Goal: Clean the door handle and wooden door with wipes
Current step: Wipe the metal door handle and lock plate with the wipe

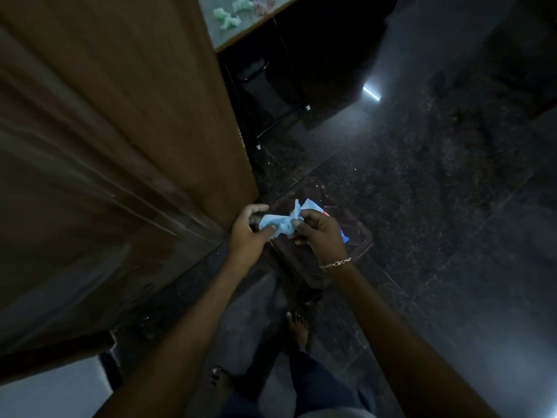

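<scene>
A crumpled light blue wipe [278, 222] is stretched between both hands, low in the middle of the head view. My left hand [248, 233] pinches its left end and my right hand [321, 233], with a chain bracelet at the wrist, pinches its right end. The brown wooden door [120, 146] fills the left half of the view, its edge just left of my left hand. No door handle shows. Under my hands a dark transparent bin [360, 236] holds a white and blue packet [313, 205], partly hidden by my right hand.
A table top [211, 28] at the upper middle carries several crumpled green and pink wipes [229, 15]. Dark chair legs [283, 116] stand beneath it. The floor is dark speckled stone [437, 191]. My bare feet [297, 325] are below the bin.
</scene>
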Demonstrator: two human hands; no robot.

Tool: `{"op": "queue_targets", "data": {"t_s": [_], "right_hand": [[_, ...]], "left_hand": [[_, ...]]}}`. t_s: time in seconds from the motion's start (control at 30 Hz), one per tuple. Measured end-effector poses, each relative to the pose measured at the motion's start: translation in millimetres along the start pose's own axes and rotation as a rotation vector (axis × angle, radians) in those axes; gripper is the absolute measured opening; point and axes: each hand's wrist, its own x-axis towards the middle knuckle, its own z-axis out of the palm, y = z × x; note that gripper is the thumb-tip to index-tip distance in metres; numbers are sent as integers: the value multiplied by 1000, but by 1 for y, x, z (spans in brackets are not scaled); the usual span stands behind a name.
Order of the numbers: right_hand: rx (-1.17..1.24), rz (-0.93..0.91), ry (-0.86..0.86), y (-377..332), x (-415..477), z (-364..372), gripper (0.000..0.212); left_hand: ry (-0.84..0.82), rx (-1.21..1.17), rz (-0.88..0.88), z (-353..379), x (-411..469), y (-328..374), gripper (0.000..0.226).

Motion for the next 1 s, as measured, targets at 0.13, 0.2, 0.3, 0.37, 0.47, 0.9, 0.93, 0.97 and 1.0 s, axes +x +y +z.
{"op": "queue_targets", "data": {"t_s": [0.13, 0.2, 0.3, 0.37, 0.47, 0.9, 0.93, 0.97, 1.0], "right_hand": [[-6, -28, -111, -15, -20, 45, 17], [-30, -20, -164, -19, -29, 69, 18], [-105, -1, -269, -23, -42, 107, 16], [-187, -36, -308, -21, -53, 133, 28], [-236, -128, -387, -18, -75, 174, 30], [-444, -299, -654, 0, -195, 368, 19], [-443, -294, -668, 3, -203, 381, 20], [-437, -287, -675, 6, -211, 395, 21], [-428, -279, -671, 9, -218, 408, 22]], "left_hand": [[132, -345, -100, -39, -33, 13, 52], [204, -359, -85, -60, -50, 17, 54], [262, -326, -45, -96, -79, 19, 55], [280, -328, -14, -123, -100, 19, 58], [305, -302, 19, -166, -132, 14, 58], [507, -175, 67, -351, -276, -35, 18], [532, -125, 64, -363, -285, -41, 16], [553, -89, 52, -376, -293, -46, 14], [569, -61, 42, -388, -300, -52, 13]]}}
